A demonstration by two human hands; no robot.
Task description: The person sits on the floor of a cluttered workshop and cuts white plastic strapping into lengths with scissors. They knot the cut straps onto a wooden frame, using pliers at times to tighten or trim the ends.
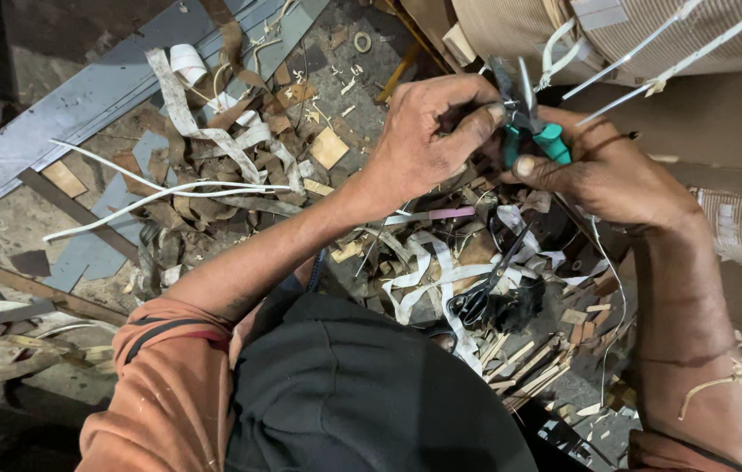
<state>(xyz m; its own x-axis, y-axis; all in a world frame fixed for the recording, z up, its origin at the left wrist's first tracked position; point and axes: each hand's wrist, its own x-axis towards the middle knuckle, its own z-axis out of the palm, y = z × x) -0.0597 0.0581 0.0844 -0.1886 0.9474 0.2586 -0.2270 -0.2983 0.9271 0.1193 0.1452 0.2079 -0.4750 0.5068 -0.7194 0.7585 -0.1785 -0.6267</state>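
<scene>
My right hand (pixel 611 170) grips pliers with teal handles (pixel 535 140), jaws pointing up toward a large paper-wrapped coil (pixel 651 35). My left hand (pixel 428 131) is closed beside it, thumb and forefinger pinching at the pliers' jaws, where something small and thin is held; I cannot tell what. White sleeved wires (pixel 651 61) run from the coil toward the hands. Both forearms reach up from an orange sleeve (pixel 161 385).
The floor below is littered with brown paper scraps, white tape strips (pixel 213 140) and wooden sticks (pixel 528 367). Black-handled scissors (pixel 480 293) lie in the pile under my hands. A tape roll (pixel 187 59) and a grey metal sheet (pixel 65 114) lie at upper left.
</scene>
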